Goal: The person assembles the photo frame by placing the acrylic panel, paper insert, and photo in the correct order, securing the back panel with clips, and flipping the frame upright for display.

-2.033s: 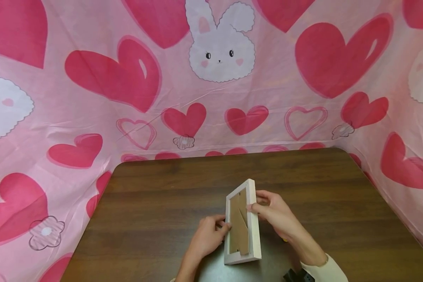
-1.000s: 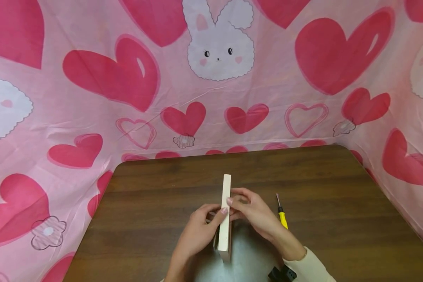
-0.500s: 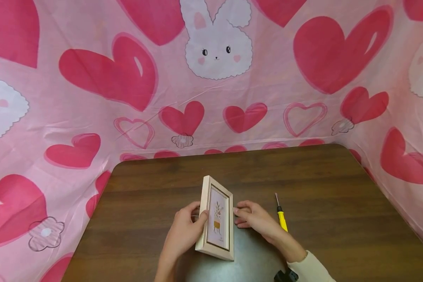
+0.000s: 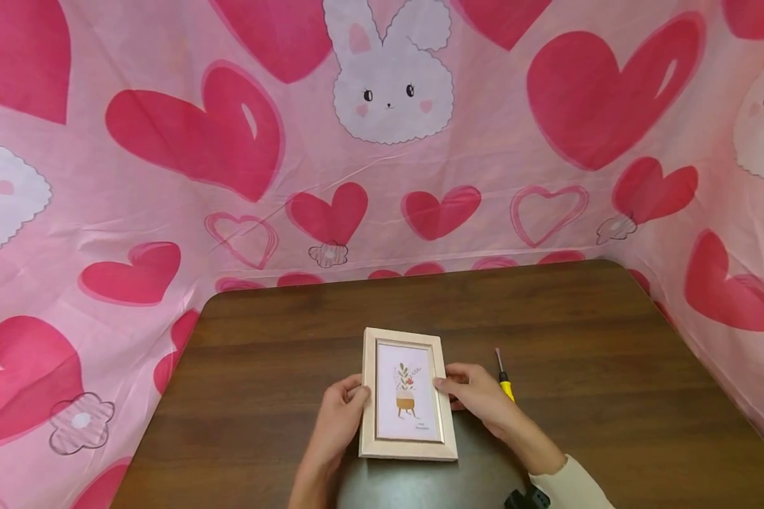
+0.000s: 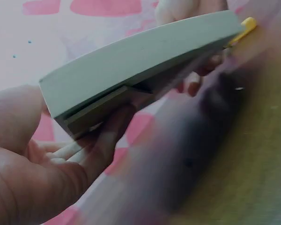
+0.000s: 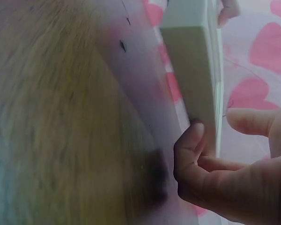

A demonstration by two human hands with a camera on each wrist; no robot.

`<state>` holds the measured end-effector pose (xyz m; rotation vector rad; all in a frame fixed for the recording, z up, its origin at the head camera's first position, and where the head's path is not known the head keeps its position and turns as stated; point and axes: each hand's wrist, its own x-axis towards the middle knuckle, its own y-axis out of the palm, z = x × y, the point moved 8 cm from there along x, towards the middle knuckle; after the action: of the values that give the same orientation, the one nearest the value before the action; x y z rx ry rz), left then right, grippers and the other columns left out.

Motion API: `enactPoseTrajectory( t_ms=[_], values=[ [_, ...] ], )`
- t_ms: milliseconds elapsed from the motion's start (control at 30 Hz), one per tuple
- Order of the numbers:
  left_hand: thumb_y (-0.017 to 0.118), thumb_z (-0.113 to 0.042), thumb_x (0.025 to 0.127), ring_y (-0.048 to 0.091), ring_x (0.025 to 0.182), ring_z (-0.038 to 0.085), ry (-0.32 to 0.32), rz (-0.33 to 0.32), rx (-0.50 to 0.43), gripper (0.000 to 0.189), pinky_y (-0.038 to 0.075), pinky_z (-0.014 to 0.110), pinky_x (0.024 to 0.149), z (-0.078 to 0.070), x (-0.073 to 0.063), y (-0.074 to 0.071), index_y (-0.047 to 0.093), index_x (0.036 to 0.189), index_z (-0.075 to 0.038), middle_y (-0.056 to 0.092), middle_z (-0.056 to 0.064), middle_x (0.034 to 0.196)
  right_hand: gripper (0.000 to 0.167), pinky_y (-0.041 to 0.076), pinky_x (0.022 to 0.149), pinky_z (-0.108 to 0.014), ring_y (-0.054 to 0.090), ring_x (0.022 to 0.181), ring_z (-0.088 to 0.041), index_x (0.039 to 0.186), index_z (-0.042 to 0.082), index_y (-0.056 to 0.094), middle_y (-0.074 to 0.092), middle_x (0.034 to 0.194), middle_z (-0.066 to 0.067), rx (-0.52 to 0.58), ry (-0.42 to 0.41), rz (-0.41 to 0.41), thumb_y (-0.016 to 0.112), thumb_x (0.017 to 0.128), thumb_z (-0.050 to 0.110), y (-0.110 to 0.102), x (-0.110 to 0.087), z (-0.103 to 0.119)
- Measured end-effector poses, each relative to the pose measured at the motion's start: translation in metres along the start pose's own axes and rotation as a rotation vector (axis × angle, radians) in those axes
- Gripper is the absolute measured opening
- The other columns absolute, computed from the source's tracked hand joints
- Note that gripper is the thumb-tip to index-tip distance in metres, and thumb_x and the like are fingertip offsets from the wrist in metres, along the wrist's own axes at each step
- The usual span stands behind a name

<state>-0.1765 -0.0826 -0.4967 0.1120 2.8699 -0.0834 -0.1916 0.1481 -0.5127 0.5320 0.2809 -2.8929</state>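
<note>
A pale wooden picture frame (image 4: 407, 449) faces up toward the head camera, tilted above the table. Its picture shows a plant in a brown pot on legs. My left hand (image 4: 334, 423) grips the frame's left side, thumb on the front edge and fingers behind. On the opposite side my right hand (image 4: 480, 396) holds the edge, thumb in front. In the left wrist view the frame's side edge (image 5: 140, 56) shows, with a flap of its back stand under the left fingers. The right wrist view shows the frame (image 6: 192, 65) edge-on beside the curled right fingers.
Right of the frame, a screwdriver (image 4: 506, 387) with a yellow handle lies on the dark wooden table (image 4: 280, 339), partly behind the right wrist. A pink cloth (image 4: 395, 170) with hearts and rabbits hangs behind and at both sides.
The frame has been turned around between both hands, from its brown back with the stand, past edge-on, to its picture side. The right hand has taken hold of the right edge again.
</note>
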Motion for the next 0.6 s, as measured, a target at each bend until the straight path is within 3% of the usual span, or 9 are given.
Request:
enactPoseTrajectory(
  t_ms=[100, 233, 333, 467, 600],
  values=[
    [0.050, -0.008, 0.101, 0.068, 0.076, 0.008, -0.012, -0.014, -0.002, 0.041, 0.056, 0.022, 0.066, 0.007, 0.002, 0.003, 0.059, 0.136, 0.013, 0.075, 0.008, 0.091, 0.051, 0.058, 0.075, -0.033, 0.068, 0.083, -0.019, 0.142, -0.009, 0.056, 0.078, 0.103, -0.013, -0.033, -0.003, -0.003, 0.070, 0.100, 0.015, -0.004, -0.001, -0.002],
    [0.053, -0.013, 0.102, 0.068, 0.077, 0.010, 0.002, -0.026, 0.094, 0.046, 0.056, 0.025, 0.067, 0.011, 0.002, 0.007, 0.056, 0.141, 0.012, 0.076, 0.012, 0.097, 0.053, 0.058, 0.071, -0.033, 0.067, 0.077, -0.018, 0.141, -0.008, 0.056, 0.076, 0.091, -0.010, -0.097, 0.002, -0.034, 0.074, 0.097, 0.014, -0.007, -0.001, -0.003],
    [0.057, -0.018, 0.104, 0.067, 0.075, 0.013, 0.043, -0.039, 0.240, 0.049, 0.055, 0.029, 0.066, 0.010, 0.001, 0.009, 0.052, 0.145, 0.009, 0.076, 0.012, 0.096, 0.054, 0.056, 0.066, -0.033, 0.066, 0.072, -0.018, 0.139, -0.007, 0.057, 0.072, 0.087, -0.009, -0.161, 0.008, -0.064, 0.077, 0.095, 0.016, -0.007, -0.003, -0.002],
    [0.065, -0.026, 0.103, 0.068, 0.079, 0.016, 0.114, -0.105, 0.533, 0.050, 0.055, 0.035, 0.070, 0.005, 0.000, 0.011, 0.054, 0.141, 0.005, 0.075, 0.010, 0.091, 0.055, 0.051, 0.061, -0.031, 0.062, 0.068, -0.018, 0.137, -0.006, 0.058, 0.069, 0.084, -0.009, -0.270, 0.020, -0.121, 0.080, 0.093, 0.019, -0.008, -0.004, -0.002],
    [0.070, -0.031, 0.098, 0.074, 0.085, 0.032, 0.152, -0.197, 0.792, 0.047, 0.058, 0.048, 0.074, -0.002, -0.001, 0.014, 0.061, 0.130, 0.002, 0.076, 0.018, 0.093, 0.056, 0.047, 0.058, -0.030, 0.059, 0.065, -0.017, 0.135, -0.005, 0.059, 0.066, 0.081, -0.008, -0.375, 0.020, -0.157, 0.081, 0.091, 0.022, -0.009, -0.005, 0.001]
  ],
)
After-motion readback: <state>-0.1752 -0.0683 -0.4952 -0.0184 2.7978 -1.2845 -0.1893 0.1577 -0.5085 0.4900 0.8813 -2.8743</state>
